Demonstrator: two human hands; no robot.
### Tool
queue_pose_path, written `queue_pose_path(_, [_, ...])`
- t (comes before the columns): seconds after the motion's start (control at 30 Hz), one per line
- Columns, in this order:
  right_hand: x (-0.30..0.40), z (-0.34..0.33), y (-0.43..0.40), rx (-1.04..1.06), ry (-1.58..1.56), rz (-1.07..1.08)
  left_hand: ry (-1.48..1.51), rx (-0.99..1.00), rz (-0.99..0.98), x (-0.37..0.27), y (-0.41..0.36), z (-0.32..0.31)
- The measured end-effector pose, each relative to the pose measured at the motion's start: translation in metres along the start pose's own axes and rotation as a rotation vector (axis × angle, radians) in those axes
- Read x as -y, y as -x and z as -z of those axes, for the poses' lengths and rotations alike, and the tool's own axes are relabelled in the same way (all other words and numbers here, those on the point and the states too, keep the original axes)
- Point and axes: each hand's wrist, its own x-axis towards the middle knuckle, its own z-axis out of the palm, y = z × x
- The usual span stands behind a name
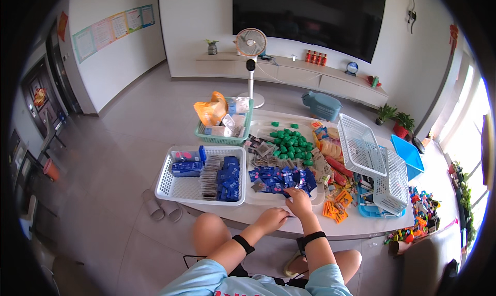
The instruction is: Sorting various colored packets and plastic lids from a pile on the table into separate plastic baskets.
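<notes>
My left hand (pixel 272 220) is just above the table's front edge, its fingers closed on a small thin dark item (pixel 290 216), too small to name surely. My right hand (pixel 300 203) reaches to the near edge of a heap of blue sachets (pixel 279 176); its fingertips touch the sachets, and whether they pinch one is hidden. The heap lies in a white tray (pixel 254 199) with clear-wrapped brown sachets (pixel 266 148) and green capsule-like pieces (pixel 290 141) behind it. To the left, a white plastic basket (pixel 178 191) contains upright rows of brown sachets (pixel 210 178), blue sachets (pixel 228 179) and blue boxes (pixel 186 169).
A green basket (pixel 223 139) stands behind the white one. At right are orange packets (pixel 338 207), snack packages (pixel 331 147), a tilted white basket (pixel 360 145), a grey basket (pixel 391 183) and a blue tray (pixel 364 209). A standing fan (pixel 251 42) is beyond the table; slippers (pixel 162 210) lie on the floor.
</notes>
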Motion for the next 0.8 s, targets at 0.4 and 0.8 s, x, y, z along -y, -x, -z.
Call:
queue_pose_path(0.4, [0.054, -0.015, -0.061, -0.211, -0.599, -0.149, -0.214, -0.782, 0.284, 0.026, 0.018, 0.146])
queue_pose_path(0.8, [0.102, -0.075, -0.117, -0.183, -0.466, -0.107, -0.253, -0.413, 0.506, 0.042, 0.039, 0.158])
